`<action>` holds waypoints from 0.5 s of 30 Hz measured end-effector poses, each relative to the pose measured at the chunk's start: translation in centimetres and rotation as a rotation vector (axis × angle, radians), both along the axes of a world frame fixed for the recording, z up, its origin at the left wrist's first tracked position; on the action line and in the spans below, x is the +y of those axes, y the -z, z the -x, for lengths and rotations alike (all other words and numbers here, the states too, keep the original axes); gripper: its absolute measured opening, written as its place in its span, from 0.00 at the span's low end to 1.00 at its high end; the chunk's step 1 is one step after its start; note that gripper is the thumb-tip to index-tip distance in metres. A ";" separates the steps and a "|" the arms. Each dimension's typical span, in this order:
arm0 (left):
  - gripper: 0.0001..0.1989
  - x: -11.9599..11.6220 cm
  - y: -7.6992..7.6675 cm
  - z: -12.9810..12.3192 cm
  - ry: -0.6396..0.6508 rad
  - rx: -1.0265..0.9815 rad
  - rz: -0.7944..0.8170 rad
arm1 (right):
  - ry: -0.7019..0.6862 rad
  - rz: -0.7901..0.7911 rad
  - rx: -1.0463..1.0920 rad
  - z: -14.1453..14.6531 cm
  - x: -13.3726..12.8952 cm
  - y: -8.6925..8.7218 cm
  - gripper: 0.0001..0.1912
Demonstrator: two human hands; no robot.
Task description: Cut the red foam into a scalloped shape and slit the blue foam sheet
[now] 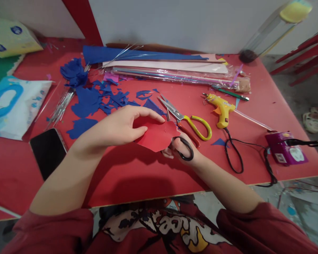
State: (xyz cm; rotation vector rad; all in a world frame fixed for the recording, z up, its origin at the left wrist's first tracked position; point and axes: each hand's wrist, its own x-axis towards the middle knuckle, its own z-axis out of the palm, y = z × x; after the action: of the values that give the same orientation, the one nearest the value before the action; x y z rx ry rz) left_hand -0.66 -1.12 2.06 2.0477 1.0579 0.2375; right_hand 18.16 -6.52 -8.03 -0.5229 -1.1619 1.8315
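My left hand [127,123] grips a piece of red paper [159,135] with a wavy edge, thumb on top and fingers along the far side. Black-handled scissors [191,155] are in my right hand [184,144], its thumb through a handle loop. Their blades are mostly hidden by the paper, with a tip showing past its far edge. Just beyond lie yellow-handled scissors [198,127], blades apart, and a tool with red handles [189,134], partly covered by my right hand. Dark blue scraps [113,100] are scattered left of the paper.
At right are a yellow glue gun [222,109], a green cutter [231,93] and a purple power block [286,148] with black cables. A phone [49,151], wipes pack [18,102], wire bundle [62,106] and blue paper flower [74,72] lie left. Rolled sheets [148,55] line the back.
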 end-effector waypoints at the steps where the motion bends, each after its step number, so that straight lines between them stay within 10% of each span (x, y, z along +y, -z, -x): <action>1: 0.22 0.0 0.0 0.0 0.000 0.001 -0.008 | 0.001 -0.003 0.002 0.0 0.0 0.0 0.17; 15: 0.23 -0.2 0.7 -0.4 -0.030 -0.040 -0.059 | 0.031 -0.021 -0.032 -0.2 -0.1 0.2 0.15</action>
State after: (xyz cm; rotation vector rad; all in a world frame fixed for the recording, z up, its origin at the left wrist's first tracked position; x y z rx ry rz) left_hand -0.24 -1.29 1.31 2.0722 1.0691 0.3274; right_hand 18.36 -6.59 -8.27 -0.5570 -1.1868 1.7889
